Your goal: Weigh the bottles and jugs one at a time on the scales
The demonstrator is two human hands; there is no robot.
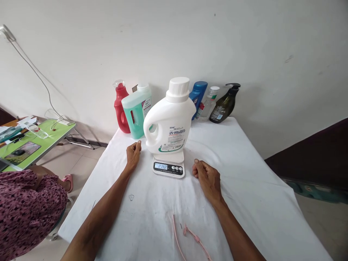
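Note:
A large white laundry detergent bottle (174,119) with a handle and a screw cap stands upright on a small white digital scale (168,174). The scale's lit display reads about 2142. To the left of the bottle, my left hand (133,155) rests on the cloth, fingers curled in and thumb up, apart from bottle and scale. On the other side, my right hand (208,177) lies just right of the scale, also curled into a loose fist. Nothing shows in either hand.
Behind stand a red bottle (121,108), a green-filled jug (134,116), a blue bottle (199,95), a clear bottle (209,105) and a dark pump bottle (225,105). Pink cords (195,237) lie on the white tablecloth (258,192). A person in a patterned garment (29,210) sits left beside a green table (51,139).

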